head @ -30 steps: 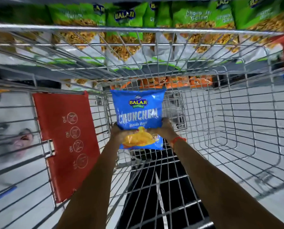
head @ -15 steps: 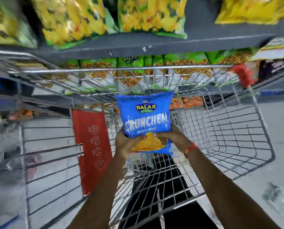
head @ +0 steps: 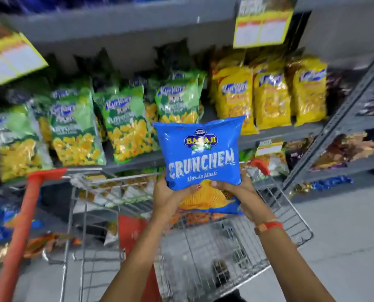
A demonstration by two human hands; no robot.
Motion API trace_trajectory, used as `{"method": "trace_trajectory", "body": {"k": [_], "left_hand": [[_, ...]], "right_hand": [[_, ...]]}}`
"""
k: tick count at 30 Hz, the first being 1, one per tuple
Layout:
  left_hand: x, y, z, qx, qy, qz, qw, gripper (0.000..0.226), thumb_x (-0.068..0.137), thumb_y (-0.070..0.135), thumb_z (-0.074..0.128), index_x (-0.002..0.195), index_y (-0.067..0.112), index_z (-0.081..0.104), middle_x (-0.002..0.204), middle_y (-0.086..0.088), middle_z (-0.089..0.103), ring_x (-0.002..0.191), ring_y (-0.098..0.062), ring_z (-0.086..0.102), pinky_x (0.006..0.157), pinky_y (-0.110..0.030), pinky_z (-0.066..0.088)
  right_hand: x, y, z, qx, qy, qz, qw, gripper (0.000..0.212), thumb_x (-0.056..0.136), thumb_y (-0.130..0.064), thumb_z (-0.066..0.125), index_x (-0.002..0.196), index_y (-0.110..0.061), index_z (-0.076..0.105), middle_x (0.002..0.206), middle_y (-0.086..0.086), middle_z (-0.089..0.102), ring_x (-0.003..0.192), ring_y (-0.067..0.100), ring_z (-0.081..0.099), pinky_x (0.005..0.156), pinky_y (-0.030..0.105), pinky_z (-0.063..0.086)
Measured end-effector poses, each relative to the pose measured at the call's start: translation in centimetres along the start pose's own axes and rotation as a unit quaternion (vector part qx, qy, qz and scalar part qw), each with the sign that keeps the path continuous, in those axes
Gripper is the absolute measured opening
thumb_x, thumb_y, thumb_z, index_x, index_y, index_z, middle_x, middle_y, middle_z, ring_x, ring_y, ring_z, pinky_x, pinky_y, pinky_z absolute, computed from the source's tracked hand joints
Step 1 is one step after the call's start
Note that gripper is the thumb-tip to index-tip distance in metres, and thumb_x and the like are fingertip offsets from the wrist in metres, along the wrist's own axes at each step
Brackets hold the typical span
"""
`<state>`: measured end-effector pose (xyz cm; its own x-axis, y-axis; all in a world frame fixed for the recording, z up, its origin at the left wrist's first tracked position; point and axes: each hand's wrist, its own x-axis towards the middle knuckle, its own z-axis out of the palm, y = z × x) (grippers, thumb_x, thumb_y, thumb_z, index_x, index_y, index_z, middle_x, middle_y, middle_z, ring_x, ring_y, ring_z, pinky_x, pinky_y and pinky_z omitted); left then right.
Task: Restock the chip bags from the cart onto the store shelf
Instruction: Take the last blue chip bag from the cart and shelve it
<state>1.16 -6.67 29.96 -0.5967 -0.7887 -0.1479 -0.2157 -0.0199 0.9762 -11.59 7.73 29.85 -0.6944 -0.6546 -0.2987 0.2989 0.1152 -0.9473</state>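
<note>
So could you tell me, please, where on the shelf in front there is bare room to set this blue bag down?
The clearest gap on the shelf is the dark slot between the green bags and the yellow bags, straight above the blue bag that the left hand and right hand hold. Left of it the green bags stand packed together; to the right the yellow ones fill the row.

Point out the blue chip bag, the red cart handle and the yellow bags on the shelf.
blue chip bag [head: 200,158]: head view, on the printed front.
red cart handle [head: 18,232]: head view, mid-bar.
yellow bags [head: 271,99]: head view, middle bag's front.
</note>
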Motion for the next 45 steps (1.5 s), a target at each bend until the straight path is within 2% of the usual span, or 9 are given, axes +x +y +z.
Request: {"method": "trace_trajectory", "body": {"k": [5, 9, 12, 14, 23, 27, 36, 40, 45], "left_hand": [[0.7, 8.8, 1.3, -0.008, -0.033, 0.104, 0.994, 0.055, 0.050, 0.020, 0.089, 0.095, 0.029, 0.058, 0.096, 0.003, 0.068, 0.086, -0.007, 0.064, 0.078, -0.031, 0.054], [1.6, 15.2, 3.0, -0.014, -0.040, 0.173, 0.984, 0.062, 0.032, 0.044, 0.084, 0.088, 0.035, 0.057, 0.092, 0.015, 0.067, 0.090, -0.011, 0.066, 0.078, -0.031, 0.055], [2.0, 19.7, 4.8, -0.037, -0.056, 0.222, 0.973, 0.055, 0.049, 0.012, 0.088, 0.092, 0.025, 0.057, 0.085, 0.015, 0.064, 0.070, 0.011, 0.064, 0.060, -0.006, 0.050], [2.4, 22.4, 6.1, -0.047, -0.074, 0.250, 0.964, 0.051, 0.057, -0.002, 0.082, 0.100, 0.014, 0.058, 0.086, 0.009, 0.064, 0.063, 0.016, 0.061, 0.055, -0.004, 0.047], [6.3, 34.3, 11.5, -0.078, -0.052, 0.377, 0.921, 0.076, 0.046, 0.018, 0.090, 0.112, 0.023, 0.052, 0.104, 0.007, 0.065, 0.092, -0.003, 0.063, 0.079, -0.017, 0.055], [7.7, 38.1, 13.8, -0.065, -0.038, 0.378, 0.923, 0.087, 0.049, 0.028, 0.088, 0.124, 0.020, 0.044, 0.120, 0.005, 0.056, 0.112, -0.014, 0.054, 0.098, -0.035, 0.048], [10.6, 41.8, 17.1, -0.048, -0.009, 0.361, 0.931, 0.083, 0.064, 0.017, 0.081, 0.134, 0.014, 0.037, 0.119, 0.002, 0.049, 0.108, -0.011, 0.047, 0.083, -0.018, 0.040], [12.4, 41.1, 18.1, -0.054, 0.019, 0.359, 0.932, 0.087, 0.062, 0.016, 0.083, 0.135, 0.013, 0.036, 0.126, -0.005, 0.055, 0.113, -0.019, 0.053, 0.095, -0.034, 0.047], [13.1, 40.3, 18.4, -0.028, 0.062, 0.363, 0.929, 0.090, 0.067, 0.023, 0.079, 0.141, 0.017, 0.028, 0.138, -0.007, 0.045, 0.126, -0.021, 0.044, 0.103, -0.036, 0.040]], "right_hand": [[-1.1, -8.0, -1.1, 0.025, 0.045, -0.089, 0.995, 0.064, 0.066, -0.007, 0.082, 0.124, -0.010, 0.054, 0.122, 0.012, 0.066, 0.109, 0.031, 0.064, 0.095, 0.051, 0.052], [-1.9, -14.5, -2.3, 0.034, 0.070, -0.164, 0.983, 0.061, 0.062, -0.006, 0.084, 0.118, -0.010, 0.060, 0.116, 0.013, 0.070, 0.104, 0.031, 0.067, 0.090, 0.049, 0.055], [-2.3, -19.0, -3.7, 0.035, 0.090, -0.218, 0.971, 0.068, 0.052, -0.011, 0.087, 0.115, -0.014, 0.061, 0.112, 0.010, 0.072, 0.100, 0.028, 0.069, 0.081, 0.042, 0.059], [-2.5, -21.9, -4.7, 0.032, 0.094, -0.253, 0.962, 0.073, 0.045, -0.020, 0.087, 0.113, -0.014, 0.062, 0.108, 0.009, 0.073, 0.096, 0.026, 0.070, 0.068, 0.033, 0.061], [-0.8, -33.2, -9.1, 0.053, 0.132, -0.372, 0.917, 0.057, 0.062, -0.007, 0.083, 0.114, -0.011, 0.061, 0.106, 0.008, 0.073, 0.095, 0.025, 0.070, 0.072, 0.034, 0.062], [0.9, -36.6, -10.6, 0.053, 0.121, -0.401, 0.906, 0.039, 0.066, -0.008, 0.081, 0.097, -0.022, 0.063, 0.092, 0.000, 0.072, 0.082, 0.019, 0.069, 0.064, 0.027, 0.059], [7.3, -41.1, -13.1, 0.047, 0.117, -0.395, 0.910, 0.053, 0.061, -0.015, 0.085, 0.109, -0.015, 0.062, 0.106, 0.007, 0.072, 0.097, 0.025, 0.069, 0.074, 0.034, 0.059], [10.2, -41.2, -13.5, 0.043, 0.100, -0.380, 0.918, 0.047, 0.062, -0.015, 0.085, 0.102, -0.018, 0.063, 0.106, 0.008, 0.072, 0.097, 0.026, 0.068, 0.073, 0.033, 0.059], [12.2, -41.0, -14.0, 0.037, 0.086, -0.398, 0.913, 0.046, 0.066, -0.017, 0.083, 0.107, -0.012, 0.063, 0.102, 0.006, 0.071, 0.095, 0.024, 0.068, 0.067, 0.027, 0.057]]}}
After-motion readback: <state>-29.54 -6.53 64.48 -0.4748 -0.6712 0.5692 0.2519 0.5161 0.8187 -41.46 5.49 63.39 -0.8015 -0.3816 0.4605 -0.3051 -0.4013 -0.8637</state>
